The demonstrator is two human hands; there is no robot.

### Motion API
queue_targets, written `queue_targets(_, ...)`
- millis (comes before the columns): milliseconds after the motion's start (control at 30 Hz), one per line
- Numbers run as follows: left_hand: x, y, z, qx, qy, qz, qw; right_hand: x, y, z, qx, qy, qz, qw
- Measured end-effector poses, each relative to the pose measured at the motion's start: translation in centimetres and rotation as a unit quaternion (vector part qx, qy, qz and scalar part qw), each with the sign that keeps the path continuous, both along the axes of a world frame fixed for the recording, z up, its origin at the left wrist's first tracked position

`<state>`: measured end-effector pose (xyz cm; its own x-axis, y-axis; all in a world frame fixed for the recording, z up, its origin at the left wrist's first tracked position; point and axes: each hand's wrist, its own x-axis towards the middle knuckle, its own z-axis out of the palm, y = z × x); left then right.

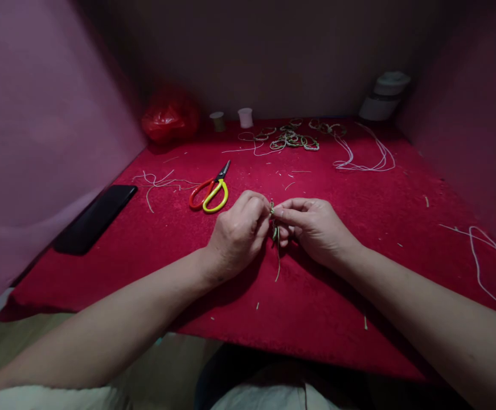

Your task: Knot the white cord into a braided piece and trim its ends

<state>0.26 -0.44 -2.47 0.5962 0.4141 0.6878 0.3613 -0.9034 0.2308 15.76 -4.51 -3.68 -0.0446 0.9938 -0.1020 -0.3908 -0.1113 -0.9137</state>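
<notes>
My left hand (240,232) and my right hand (311,225) meet over the middle of a red cloth-covered table (154,256). Both pinch a small knotted piece of green and pale cord (274,225) between thumb and fingertips. The cord's loose ends hang down below my fingers toward the cloth. Both hands are closed in a pinch.
Red-and-yellow scissors (211,191) lie just left of my hands, a black phone (96,216) at the left edge. At the back are a pile of finished cord loops (292,138), white cords (365,156), two small cups (245,117), a red bag (168,118). More white cord (487,256) lies right.
</notes>
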Motion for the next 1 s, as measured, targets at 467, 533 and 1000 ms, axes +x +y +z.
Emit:
queue_targets(467, -0.05, 0.16, 0.25, -0.012, -0.018, -0.028, 0.999, -0.04, 0.09, 0.1, -0.003, 0.003, 0.001, 1.0)
queue_targets(533, -0.03, 0.25, 0.24, -0.029, -0.032, -0.02, 0.999, -0.09, 0.13, 0.21, -0.008, 0.012, -0.002, 1.0)
queue_targets(1000, 0.01, 0.31, 0.28, -0.013, -0.026, -0.01, 1.0, -0.1, -0.01, 0.21, 0.0, 0.025, -0.001, 1.0)
